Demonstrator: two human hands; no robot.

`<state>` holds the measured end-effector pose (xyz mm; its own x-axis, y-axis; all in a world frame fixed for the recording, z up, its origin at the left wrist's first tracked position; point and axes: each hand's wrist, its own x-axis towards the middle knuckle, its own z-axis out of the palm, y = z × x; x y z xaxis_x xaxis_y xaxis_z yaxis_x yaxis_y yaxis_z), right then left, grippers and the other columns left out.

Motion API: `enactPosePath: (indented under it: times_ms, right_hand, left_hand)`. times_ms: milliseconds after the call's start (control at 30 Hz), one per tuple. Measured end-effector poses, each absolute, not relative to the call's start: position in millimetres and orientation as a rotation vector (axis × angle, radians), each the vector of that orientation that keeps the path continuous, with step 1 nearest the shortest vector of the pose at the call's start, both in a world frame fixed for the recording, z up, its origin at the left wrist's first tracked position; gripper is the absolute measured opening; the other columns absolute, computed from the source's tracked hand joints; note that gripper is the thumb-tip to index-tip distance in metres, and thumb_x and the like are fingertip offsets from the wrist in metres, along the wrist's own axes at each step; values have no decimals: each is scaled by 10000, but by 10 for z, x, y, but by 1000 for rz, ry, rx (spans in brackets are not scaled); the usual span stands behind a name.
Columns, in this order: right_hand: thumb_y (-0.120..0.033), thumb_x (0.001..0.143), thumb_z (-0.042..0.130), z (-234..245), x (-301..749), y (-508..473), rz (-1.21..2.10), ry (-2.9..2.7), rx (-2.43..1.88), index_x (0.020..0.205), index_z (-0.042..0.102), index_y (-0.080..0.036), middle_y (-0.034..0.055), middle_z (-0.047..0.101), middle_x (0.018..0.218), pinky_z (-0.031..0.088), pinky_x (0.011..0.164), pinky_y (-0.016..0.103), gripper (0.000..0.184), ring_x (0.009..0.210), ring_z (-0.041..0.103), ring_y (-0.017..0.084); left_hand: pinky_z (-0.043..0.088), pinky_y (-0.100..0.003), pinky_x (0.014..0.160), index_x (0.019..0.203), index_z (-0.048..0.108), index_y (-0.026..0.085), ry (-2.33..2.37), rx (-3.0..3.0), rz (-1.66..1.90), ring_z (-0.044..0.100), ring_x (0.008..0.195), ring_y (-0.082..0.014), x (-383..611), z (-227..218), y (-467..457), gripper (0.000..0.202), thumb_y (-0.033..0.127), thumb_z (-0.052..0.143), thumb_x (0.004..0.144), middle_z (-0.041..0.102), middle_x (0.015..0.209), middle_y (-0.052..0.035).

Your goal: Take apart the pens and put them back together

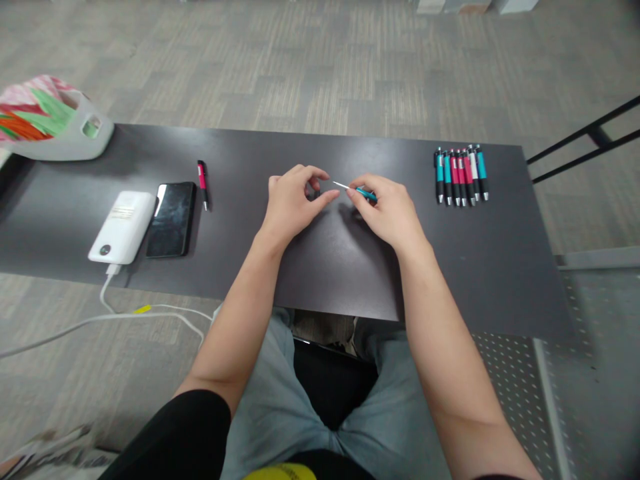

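Observation:
My right hand pinches a teal pen over the middle of the dark table. A thin pale refill sticks out from its fingertips towards the left. Facing it, my left hand has its thumb and index finger apart, near the refill's tip but not touching it. The other fingers of that hand curl inwards around a small dark patch, perhaps a pen part; I cannot make it out. To the right lies a row of several pens in teal, red and white with black grips.
On the dark table, a red pen lies left of my hands, beside a black phone and a white power bank with a cable. A white container with colourful packaging stands at the far left. Black metal bars rise at the right.

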<state>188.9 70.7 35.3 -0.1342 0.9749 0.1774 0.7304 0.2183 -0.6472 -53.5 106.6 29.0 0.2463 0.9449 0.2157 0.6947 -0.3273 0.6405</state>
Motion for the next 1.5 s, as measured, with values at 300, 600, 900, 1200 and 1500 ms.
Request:
enactPosePath:
  times_ms: [300,600,900,1200,1500]
  right_hand:
    - [-577,1226,717,444,1854,689,591,-1942,-1538,1261,881,-355,99,920,1230,647,1064,504,278,1209,829,394]
    - [-505,1182,729,252,1955,754,578,-1786,-1670,1257,824,-320,109,892,1146,634,1013,496,221,1065,807,364]
    - [-522,1182,744,175,1999,787,560,-1773,-1673,1241,808,-323,122,896,1173,644,1032,509,217,1095,813,375]
    - [-418,1168,726,232,1965,773,579,-1777,-1699,1253,812,-297,129,901,1201,639,1072,510,171,1102,817,368]
    - [-316,1081,743,295,1915,760,728,-1807,-1698,1285,846,-281,100,922,1169,645,1063,487,231,1062,815,361]
  left_hand:
    - [644,-449,1045,1127,860,304,1355,2085,973,796,1043,-282,-519,320,1086,194,486,832,1189,887,1112,-48]
    - [636,-469,1061,1225,833,323,1509,2045,1147,799,1131,-295,-614,317,1133,138,454,793,1210,864,1225,-53]
    - [517,-588,1271,1074,890,323,1370,2317,829,795,1217,-354,-588,456,998,85,246,877,1040,863,1262,-53]
    - [426,-667,1341,1387,903,355,1431,2325,667,664,1497,-472,-487,399,943,322,354,908,1066,843,1488,-127]
    - [352,-741,1423,1712,791,387,1550,2351,470,542,1690,-515,-333,497,819,566,524,808,1163,752,1780,-135]
